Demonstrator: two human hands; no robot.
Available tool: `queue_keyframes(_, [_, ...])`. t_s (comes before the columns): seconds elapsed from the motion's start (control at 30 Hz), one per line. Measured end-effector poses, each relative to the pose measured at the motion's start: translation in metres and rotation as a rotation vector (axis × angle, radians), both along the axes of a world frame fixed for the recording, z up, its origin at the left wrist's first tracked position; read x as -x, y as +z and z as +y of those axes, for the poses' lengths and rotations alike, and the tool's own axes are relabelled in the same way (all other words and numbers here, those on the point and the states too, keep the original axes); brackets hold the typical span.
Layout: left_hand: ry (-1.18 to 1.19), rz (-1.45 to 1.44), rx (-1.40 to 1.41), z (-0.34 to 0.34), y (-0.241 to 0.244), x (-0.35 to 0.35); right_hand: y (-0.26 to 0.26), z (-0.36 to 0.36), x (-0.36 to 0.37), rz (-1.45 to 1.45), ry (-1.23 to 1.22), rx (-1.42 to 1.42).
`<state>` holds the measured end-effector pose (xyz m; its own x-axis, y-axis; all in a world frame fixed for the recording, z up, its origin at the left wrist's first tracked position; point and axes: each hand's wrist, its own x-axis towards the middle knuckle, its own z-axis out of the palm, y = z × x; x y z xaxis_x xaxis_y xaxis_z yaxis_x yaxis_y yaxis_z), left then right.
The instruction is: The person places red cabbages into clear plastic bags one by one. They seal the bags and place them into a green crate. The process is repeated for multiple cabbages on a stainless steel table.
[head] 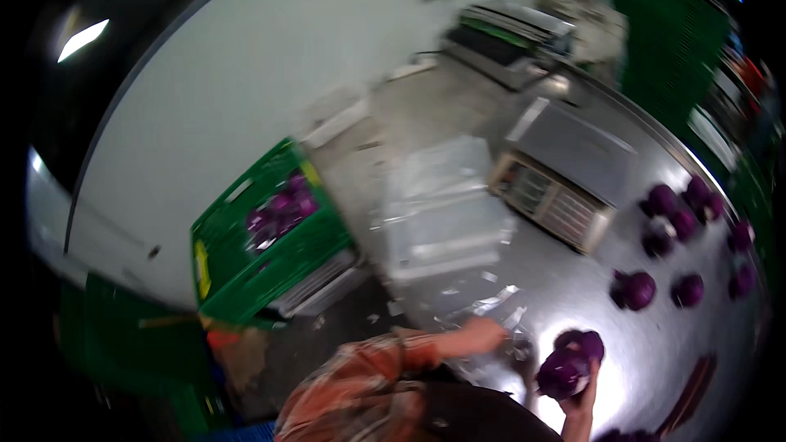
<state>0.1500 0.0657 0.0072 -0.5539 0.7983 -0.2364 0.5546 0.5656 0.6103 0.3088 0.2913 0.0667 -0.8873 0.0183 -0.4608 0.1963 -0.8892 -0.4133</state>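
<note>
My right hand (580,398) is wrapped around glossy purple bulbs that look like red onions (560,374); two show above my fingers, pressed together. They sit over a bright glare on the steel table (589,282). My left hand (482,336) is blurred at the end of an orange striped sleeve (362,368). It is beside crumpled clear plastic scraps (494,301), and whether it grips anything cannot be made out. Several more red onions (638,290) lie loose to the right. Ahead of my hands rests a stack of clear plastic bags (445,215).
A weighing scale (568,153) with a keypad stands beyond the bags. Farther back is a film-wrapping machine (506,43). On the left, a green crate (276,282) holds plastic-wrapped purple bulbs (279,212). A dark red strip (691,390) lies near the lower right. A raised rim (669,129) edges the table.
</note>
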Motion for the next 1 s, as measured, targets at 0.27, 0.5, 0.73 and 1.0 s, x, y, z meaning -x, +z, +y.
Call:
queue_keyframes(0.27, [0.255, -0.086, -0.486, -0.037, 0.061, -0.026, 0.014, -0.112, 0.021, -0.208, 0.354, -0.407])
queue_keyframes(0.5, [0.117, 0.172, -0.708, -0.035, 0.109, 0.008, 0.059, -0.132, 0.088, 0.500, -0.046, -2.205])
queue_keyframes(0.73, [0.189, 0.737, -0.136, -0.188, 0.145, 0.024, 0.050, -0.167, 0.085, 0.398, 0.078, -1.810])
queue_keyframes(1.0, [1.039, -1.103, -0.653, -0.233, 0.048, -0.037, 0.003, -0.056, 0.043, -0.085, -0.011, -2.036])
